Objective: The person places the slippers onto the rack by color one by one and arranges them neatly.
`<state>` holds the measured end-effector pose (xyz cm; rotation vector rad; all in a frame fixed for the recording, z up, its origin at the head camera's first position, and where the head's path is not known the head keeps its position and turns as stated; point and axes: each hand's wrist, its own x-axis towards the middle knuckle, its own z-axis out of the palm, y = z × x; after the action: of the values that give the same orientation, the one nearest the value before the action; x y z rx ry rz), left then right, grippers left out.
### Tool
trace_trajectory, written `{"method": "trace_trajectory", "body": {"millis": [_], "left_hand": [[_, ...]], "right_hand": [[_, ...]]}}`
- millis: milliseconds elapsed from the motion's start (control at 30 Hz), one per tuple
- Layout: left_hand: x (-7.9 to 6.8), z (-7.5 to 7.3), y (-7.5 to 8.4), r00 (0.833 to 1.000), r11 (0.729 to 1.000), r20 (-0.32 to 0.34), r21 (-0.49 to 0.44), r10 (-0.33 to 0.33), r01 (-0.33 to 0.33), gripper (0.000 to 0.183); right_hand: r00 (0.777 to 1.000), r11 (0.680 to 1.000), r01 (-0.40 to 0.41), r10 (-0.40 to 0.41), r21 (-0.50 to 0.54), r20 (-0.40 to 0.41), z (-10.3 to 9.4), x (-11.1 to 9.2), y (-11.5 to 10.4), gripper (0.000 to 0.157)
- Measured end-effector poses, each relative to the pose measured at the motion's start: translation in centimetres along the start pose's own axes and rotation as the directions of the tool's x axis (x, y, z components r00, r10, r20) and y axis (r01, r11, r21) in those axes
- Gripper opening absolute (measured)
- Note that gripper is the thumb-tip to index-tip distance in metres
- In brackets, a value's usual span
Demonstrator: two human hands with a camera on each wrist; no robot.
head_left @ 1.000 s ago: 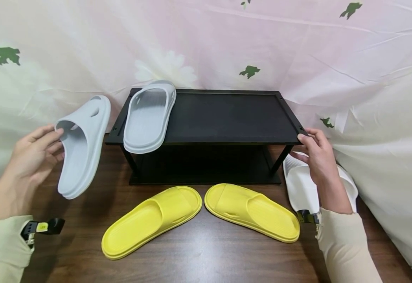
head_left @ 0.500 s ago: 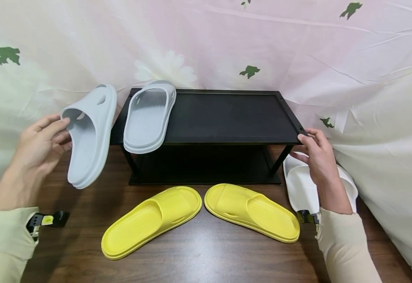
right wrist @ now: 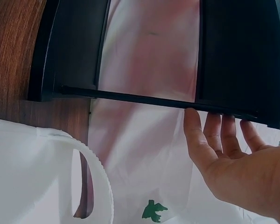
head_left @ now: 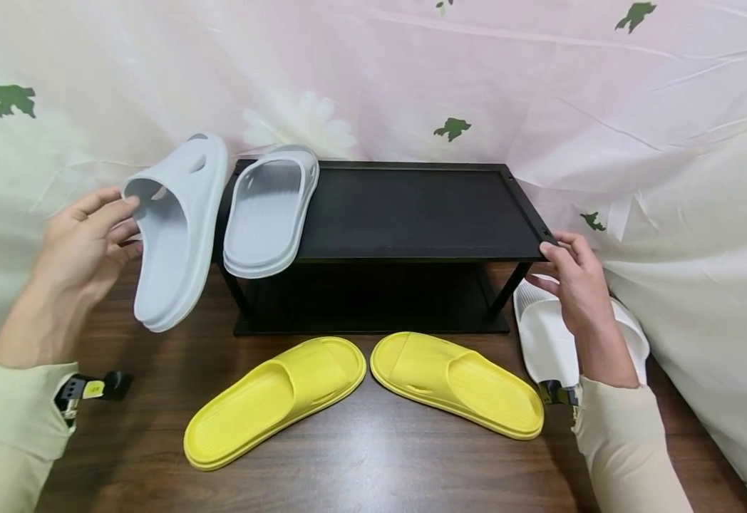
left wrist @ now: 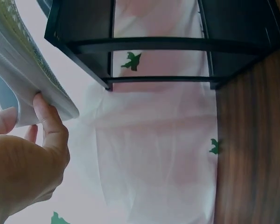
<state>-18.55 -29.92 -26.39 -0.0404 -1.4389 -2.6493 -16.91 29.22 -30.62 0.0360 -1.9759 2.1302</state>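
Observation:
My left hand point(head_left: 81, 246) pinches a light grey slide slipper point(head_left: 187, 228) by the edge of its strap, thumb inside the opening. The slipper hangs tilted, toe up, overlapping the left end of the black two-tier shoe rack point(head_left: 412, 206). In the left wrist view, the fingers point(left wrist: 49, 116) press on the sole of this slipper point(left wrist: 32, 79). A matching grey slipper point(head_left: 264, 235) lies on the top board, its heel over the front edge. My right hand point(head_left: 579, 292) holds the rack's front right corner; fingertips meet the board's edge in the right wrist view.
Two yellow slippers point(head_left: 277, 399) point(head_left: 457, 385) lie on the wooden tabletop point(head_left: 361, 463) before the rack, toes turned inward. White slippers point(head_left: 543, 335) lie right of the rack, partly behind my right forearm. A pale cloth with green bird shapes point(head_left: 380, 78) hangs behind.
My left hand has moved right and upward with the grey slipper, bringing it up to the rack's left end. The right hand and the other slippers have stayed in place.

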Motion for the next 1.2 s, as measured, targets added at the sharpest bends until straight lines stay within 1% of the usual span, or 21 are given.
{"method": "trace_trajectory", "body": {"millis": [267,400,700,833,933,1067,1200], "left_hand": [[-0.1,1.3,0.1,1.0,1.0,-0.01,0.006,0.017,-0.017,0.01],[0.0,2.1,0.2,1.0,1.0,0.004,0.019,0.012,-0.012,0.013],[0.5,3.9,0.4,1.0,0.996,0.023,0.087,0.005,-0.007,0.014],[0.8,4.7,0.5,0.999,0.994,0.044,0.105,0.008,-0.013,0.014],[1.0,5.2,0.6,0.998,0.995,0.061,0.097,-0.002,-0.004,0.014],[1.2,5.9,0.8,0.998,0.994,0.062,0.105,-0.026,0.019,0.016],[1.5,6.8,0.8,0.997,0.989,0.073,0.145,-0.021,0.01,0.018]], "right_hand": [[1.0,1.0,0.002,-0.002,-0.014,-0.003,0.0,0.1,0.0,0.018],[1.0,1.0,0.005,-0.005,-0.012,-0.003,0.0,0.0,0.0,0.017],[1.0,1.0,0.012,-0.012,-0.005,0.003,-0.1,-0.1,0.0,0.018],[1.0,1.0,0.012,-0.012,-0.004,0.001,-0.1,-0.2,0.1,0.019],[1.0,1.0,0.016,-0.016,-0.003,0.0,-0.1,-0.2,0.1,0.018],[1.0,1.0,0.019,-0.019,0.0,0.005,-0.1,-0.1,0.1,0.018],[1.0,1.0,0.018,-0.018,-0.005,0.009,0.0,0.0,0.0,0.019]]}}
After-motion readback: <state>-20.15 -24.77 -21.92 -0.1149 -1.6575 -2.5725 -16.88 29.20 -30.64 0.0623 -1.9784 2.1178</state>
